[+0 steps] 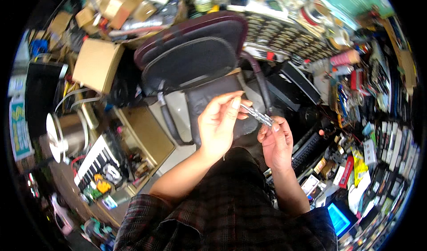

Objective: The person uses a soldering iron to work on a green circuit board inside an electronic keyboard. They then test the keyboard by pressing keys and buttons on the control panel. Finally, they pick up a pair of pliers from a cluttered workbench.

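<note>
A slim silvery rod-like object, too small and bright to name exactly, is held between my two hands at chest height. My left hand pinches its thin upper end between thumb and fingertips. At the thicker, shiny lower end, the thumb and fingers of my right hand are closed, the other fingers curled in. The rod slants down from left to right. Beneath and beyond the hands is a dark office chair with a worn black seat; part of that seat is hidden by my left hand.
On the left are an open drawer, a large cable spool and a cardboard box. Cluttered shelves with tools and stacked boxes line the right. A black keyboard and lit blue screen are beside my right arm.
</note>
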`<action>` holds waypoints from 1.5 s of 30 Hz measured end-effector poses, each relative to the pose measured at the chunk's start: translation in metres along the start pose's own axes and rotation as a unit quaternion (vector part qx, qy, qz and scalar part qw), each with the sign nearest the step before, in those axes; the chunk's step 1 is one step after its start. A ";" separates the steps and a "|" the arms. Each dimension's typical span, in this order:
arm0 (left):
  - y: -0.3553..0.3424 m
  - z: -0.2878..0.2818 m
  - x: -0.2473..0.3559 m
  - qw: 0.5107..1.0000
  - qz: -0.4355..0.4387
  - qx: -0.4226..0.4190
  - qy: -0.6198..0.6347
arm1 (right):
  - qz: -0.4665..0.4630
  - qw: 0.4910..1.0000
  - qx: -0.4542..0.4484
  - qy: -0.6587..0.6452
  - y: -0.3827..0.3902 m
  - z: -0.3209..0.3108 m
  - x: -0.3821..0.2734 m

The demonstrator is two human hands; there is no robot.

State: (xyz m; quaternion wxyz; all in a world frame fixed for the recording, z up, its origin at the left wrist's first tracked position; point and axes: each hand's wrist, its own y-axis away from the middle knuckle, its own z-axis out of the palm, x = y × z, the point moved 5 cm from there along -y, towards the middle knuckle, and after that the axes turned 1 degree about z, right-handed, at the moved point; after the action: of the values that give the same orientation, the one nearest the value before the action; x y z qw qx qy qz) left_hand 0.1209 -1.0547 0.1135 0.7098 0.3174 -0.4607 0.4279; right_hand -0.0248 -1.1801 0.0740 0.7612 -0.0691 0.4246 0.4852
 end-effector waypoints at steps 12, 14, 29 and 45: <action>0.185 -0.181 -0.006 0.984 -0.150 0.015 -0.098 | 0.206 0.964 -0.128 0.105 0.039 0.064 0.108; 0.213 -0.196 0.007 0.968 -0.072 -0.033 -0.238 | 0.225 0.928 -0.222 0.199 0.059 0.084 0.131; 0.473 -0.460 0.033 0.846 -0.137 0.100 -0.505 | 0.241 0.716 -0.514 0.406 0.228 0.314 0.298; 0.584 -0.518 0.019 0.837 -0.130 0.385 -0.365 | 0.253 0.662 -0.576 0.409 0.319 0.400 0.447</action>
State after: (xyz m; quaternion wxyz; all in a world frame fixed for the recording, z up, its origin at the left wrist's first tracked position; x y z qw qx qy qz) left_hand -0.2023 -0.3590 -0.0296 0.3593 0.7557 -0.4388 0.3275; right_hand 0.0277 -0.5040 0.1050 0.1677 -0.5750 0.3301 0.7295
